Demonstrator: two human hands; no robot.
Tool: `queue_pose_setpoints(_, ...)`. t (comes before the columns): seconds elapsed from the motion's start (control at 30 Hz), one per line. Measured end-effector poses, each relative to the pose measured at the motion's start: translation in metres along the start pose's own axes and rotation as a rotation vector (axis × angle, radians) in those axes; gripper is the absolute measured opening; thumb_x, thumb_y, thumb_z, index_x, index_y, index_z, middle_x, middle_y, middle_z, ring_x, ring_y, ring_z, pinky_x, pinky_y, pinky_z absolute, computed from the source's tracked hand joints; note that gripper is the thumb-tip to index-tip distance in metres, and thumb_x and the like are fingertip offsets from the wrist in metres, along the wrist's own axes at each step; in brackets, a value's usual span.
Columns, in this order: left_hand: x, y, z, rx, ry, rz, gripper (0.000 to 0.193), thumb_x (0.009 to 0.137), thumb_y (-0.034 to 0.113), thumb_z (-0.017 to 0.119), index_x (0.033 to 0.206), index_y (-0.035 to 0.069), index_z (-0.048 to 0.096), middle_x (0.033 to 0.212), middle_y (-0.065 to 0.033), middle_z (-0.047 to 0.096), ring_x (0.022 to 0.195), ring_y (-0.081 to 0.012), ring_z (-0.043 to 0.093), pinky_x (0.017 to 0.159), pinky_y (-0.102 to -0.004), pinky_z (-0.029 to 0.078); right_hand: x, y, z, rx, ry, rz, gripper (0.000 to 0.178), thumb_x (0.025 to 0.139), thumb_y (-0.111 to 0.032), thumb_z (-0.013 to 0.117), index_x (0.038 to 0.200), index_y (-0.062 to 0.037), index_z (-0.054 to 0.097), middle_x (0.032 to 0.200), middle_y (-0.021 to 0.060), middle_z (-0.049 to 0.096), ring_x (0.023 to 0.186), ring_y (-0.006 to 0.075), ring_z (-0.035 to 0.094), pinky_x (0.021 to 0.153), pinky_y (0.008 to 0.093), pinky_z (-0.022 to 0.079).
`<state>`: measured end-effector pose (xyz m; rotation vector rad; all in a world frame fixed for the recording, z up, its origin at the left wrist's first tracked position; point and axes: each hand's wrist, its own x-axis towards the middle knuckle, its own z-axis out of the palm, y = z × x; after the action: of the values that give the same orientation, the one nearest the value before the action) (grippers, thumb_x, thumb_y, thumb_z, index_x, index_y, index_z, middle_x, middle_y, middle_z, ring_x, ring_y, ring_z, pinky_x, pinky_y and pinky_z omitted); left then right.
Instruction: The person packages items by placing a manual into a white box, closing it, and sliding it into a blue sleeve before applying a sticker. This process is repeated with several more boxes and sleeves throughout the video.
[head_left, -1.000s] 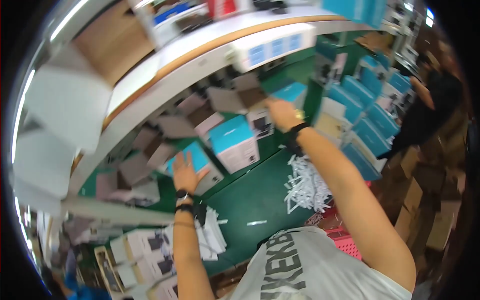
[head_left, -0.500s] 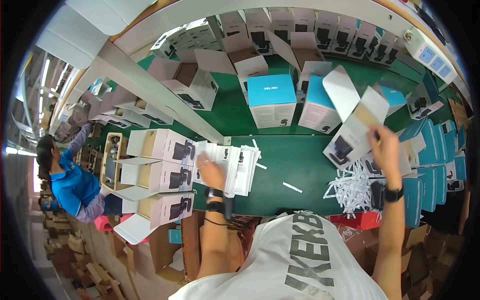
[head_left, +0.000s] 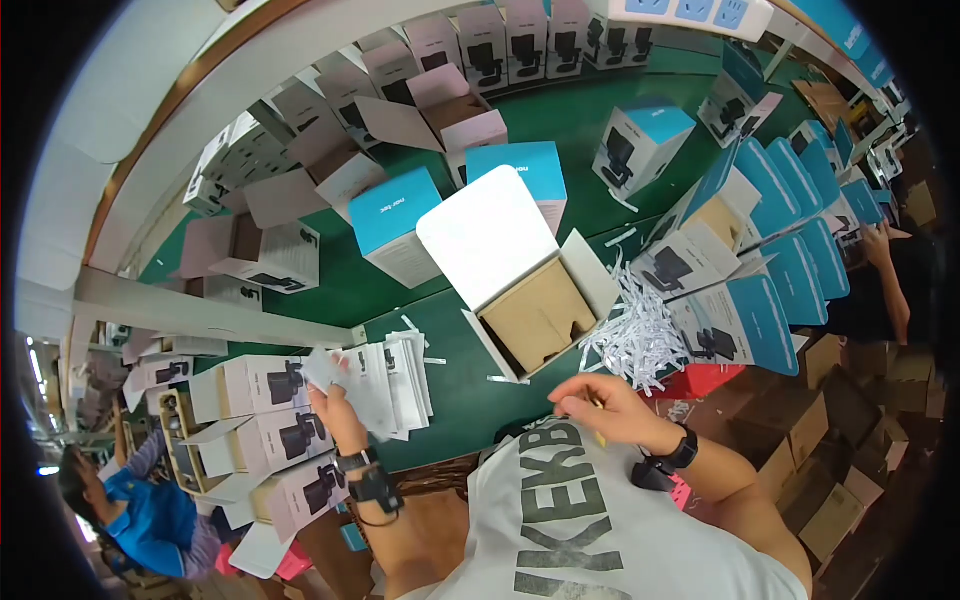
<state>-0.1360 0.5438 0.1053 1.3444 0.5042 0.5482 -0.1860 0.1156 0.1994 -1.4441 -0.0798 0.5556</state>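
Note:
My left hand (head_left: 342, 420) is closed on a white leaflet (head_left: 325, 370), slightly blurred, lifted beside a stack of white leaflets (head_left: 405, 385). An open white box (head_left: 487, 235) stands in front of me with its flaps spread. Inside it sits a brown cardboard insert (head_left: 535, 318). My right hand (head_left: 620, 412) hovers at the near side of the box, apart from it. Its fingers are loosely curled with a gap at the thumb, and I see nothing held in them.
Shredded white paper (head_left: 635, 335) is heaped right of the box. Open boxes with blue flaps (head_left: 765, 310) line the right side; open boxes (head_left: 290, 435) stand left. Closed blue-topped boxes (head_left: 400, 225) sit behind. Two people work nearby, one in a blue shirt (head_left: 150, 510).
The open box has moved left and down to the table in front of me, and my right hand has let go of it. My left hand has lifted a leaflet. The view has turned right.

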Motion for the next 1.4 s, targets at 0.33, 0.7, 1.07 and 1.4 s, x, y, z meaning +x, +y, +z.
queue_pose_setpoints(0.33, -0.09, 0.142, 0.192, 0.222, -0.753, 0.701, 0.089, 0.077, 0.01, 0.082, 0.153, 0.007, 0.036, 0.129, -0.0204, 0.052, 0.115, -0.036, 0.059, 0.11, -0.0526, 0.047, -0.016, 0.048, -0.033, 0.085, 0.131, 0.159, 0.027, 0.113, -0.026, 0.05, 0.116, -0.0028, 0.065, 0.092, 0.0042, 0.067, 0.076, 0.0093, 0.061, 0.069, 0.0259, 0.05)
queue_pose_setpoints(0.7, -0.137, 0.075, 0.15, 0.693, -0.672, 0.473, 0.083, 0.079, 0.015, 0.083, 0.15, -0.005, 0.045, 0.143, -0.026, 0.05, 0.127, -0.0452, 0.054, 0.11, -0.0476, 0.045, 0.04, 0.005, -0.086, -0.046, 0.544, -0.165, 0.023, 0.11, -0.021, 0.057, 0.119, -0.003, 0.065, 0.095, 0.0018, 0.07, 0.075, 0.0093, 0.061, 0.071, 0.0254, 0.05)
queue_pose_setpoints(1.07, -0.149, 0.049, 0.184, 0.98, -0.87, 0.818, 0.09, 0.086, 0.042, 0.081, 0.156, 0.001, 0.043, 0.162, -0.0287, 0.037, 0.145, -0.0532, 0.039, 0.118, -0.0593, 0.036, 0.045, 0.012, -0.022, -0.506, 0.362, -0.313, 0.04, 0.092, -0.012, 0.077, 0.129, -0.0057, 0.065, 0.112, 0.0114, 0.062, 0.095, 0.0211, 0.061, 0.082, 0.0306, 0.05)
queue_pose_setpoints(1.4, -0.156, 0.037, 0.19, 1.191, -0.887, 0.927, 0.097, 0.082, 0.05, 0.083, 0.158, 0.005, 0.042, 0.166, -0.0244, 0.033, 0.151, -0.0585, 0.026, 0.121, -0.0674, 0.025, 0.066, -0.011, -0.062, -0.806, 0.598, -0.446, 0.019, 0.091, -0.015, 0.078, 0.107, -0.0052, 0.074, 0.096, 0.0115, 0.073, 0.082, 0.0297, 0.071, 0.07, 0.0364, 0.055)
